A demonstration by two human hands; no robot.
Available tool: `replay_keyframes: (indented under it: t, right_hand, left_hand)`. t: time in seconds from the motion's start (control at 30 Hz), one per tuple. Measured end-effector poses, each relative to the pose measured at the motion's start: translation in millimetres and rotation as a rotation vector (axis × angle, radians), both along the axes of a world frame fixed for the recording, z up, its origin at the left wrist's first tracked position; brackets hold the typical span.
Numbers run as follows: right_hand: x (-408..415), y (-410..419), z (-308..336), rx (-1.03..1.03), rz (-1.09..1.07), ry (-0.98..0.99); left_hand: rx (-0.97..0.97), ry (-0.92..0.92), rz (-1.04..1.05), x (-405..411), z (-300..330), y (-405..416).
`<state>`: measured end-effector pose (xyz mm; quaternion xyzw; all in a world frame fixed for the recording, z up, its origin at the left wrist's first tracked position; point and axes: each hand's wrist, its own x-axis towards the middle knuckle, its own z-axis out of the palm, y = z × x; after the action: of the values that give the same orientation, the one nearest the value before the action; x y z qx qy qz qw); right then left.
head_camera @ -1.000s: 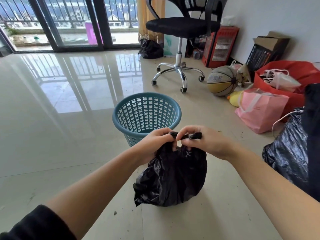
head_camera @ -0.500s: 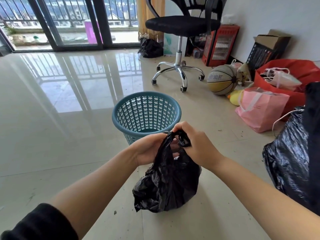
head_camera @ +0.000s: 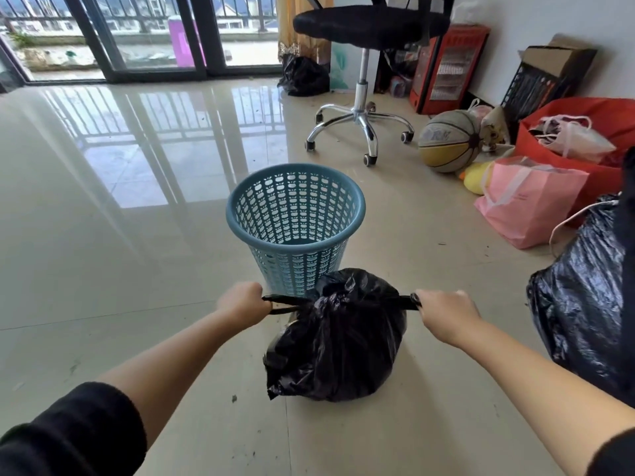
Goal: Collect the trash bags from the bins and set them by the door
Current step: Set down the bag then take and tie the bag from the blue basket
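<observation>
The black trash bag (head_camera: 335, 338) sits on the tiled floor (head_camera: 103, 269) at lower centre of the frame, directly between the 2 hands. The left hand (head_camera: 243, 303) clenches 1 twisted handle strip at the bag's left; the right hand (head_camera: 443, 310) clenches the other at its right, both strips stretched taut and level. The fingertips are curled under, out of sight. Both forearms reach forward from the bottom corners, fists knuckles-up. Just behind the bag stands the blue bin (head_camera: 295, 228), its lower front hidden by the bag. A larger black bag (head_camera: 584, 314) is cut off at the right edge.
</observation>
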<state>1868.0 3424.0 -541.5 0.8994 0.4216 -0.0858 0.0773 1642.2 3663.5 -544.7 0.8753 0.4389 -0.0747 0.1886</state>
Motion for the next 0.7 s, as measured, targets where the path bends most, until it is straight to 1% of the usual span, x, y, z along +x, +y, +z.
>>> replay_keyframes:
  t: [0.07,0.13,0.23,0.37,0.43,0.47,0.5,0.57,0.63,0.7]
  right_hand:
    - [1.2,-2.9,-14.8,-0.094,0.018,-0.038]
    - [6.3,-10.2,-24.5,-0.156,0.028,-0.065]
    - [15.6,-26.6,-35.8,-0.204,0.026,-0.052]
    - [18.3,-35.7,-45.2,-0.14,0.043,0.0]
    - [21.9,-35.9,-47.4,-0.091,0.002,0.087]
    - [23.3,-35.0,-46.5,-0.04,-0.061,0.181]
    - [24.3,-32.7,-43.3,0.04,-0.141,0.304]
    - [22.1,-21.8,-26.4,0.302,-0.306,0.578]
    - [12.4,-2.2,2.4,0.588,-0.437,0.885]
    - [-1.5,19.7,34.7,0.821,-0.465,1.16]
  left_hand:
    - [0.048,0.117,0.01,-14.6,-9.4,8.0]
    - [0.056,0.2,0.026,-29.0,-17.4,17.5]
    - [0.009,0.258,0.059,-51.0,-30.1,31.0]
    - [-0.09,0.286,0.128,-75.4,-40.5,41.8]
    - [-0.046,0.298,0.116,-79.2,-36.0,43.5]
    - [0.017,0.279,0.093,-77.5,-31.6,43.5]
    - [0.093,0.219,0.071,-72.7,-26.6,42.4]
    - [0.19,-0.041,-0.011,-53.7,-12.4,33.9]
    - [0.141,-0.364,-0.162,-24.8,10.1,10.4]
    - [-0.023,-0.598,-0.287,6.6,38.2,-19.4]
